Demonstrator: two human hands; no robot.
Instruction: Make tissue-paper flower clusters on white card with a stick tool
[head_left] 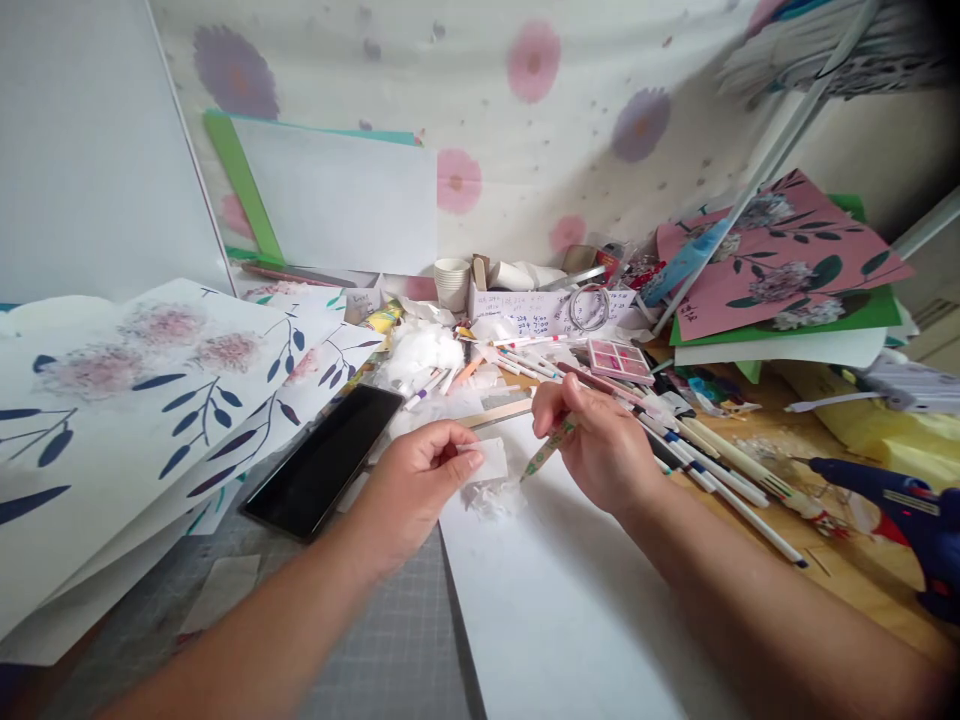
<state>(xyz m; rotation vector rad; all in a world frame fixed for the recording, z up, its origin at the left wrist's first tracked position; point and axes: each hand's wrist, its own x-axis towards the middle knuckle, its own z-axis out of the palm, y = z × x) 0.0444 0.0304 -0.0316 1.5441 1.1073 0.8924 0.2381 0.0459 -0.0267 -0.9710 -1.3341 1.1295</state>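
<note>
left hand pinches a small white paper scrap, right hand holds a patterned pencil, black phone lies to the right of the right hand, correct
Not quite. The head view shows the black phone to the left of the left hand, beside the flowered sheets. The rest holds: the left hand pinches the small white paper scrap, and the right hand holds the patterned pencil.

Floral wall cloth (570,150), cluttered wooden desk (840,575)

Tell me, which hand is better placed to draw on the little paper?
Likely the right. The right hand grips the pen, its tip close beside the paper. The left hand is pinching that paper and has no pen.
</note>
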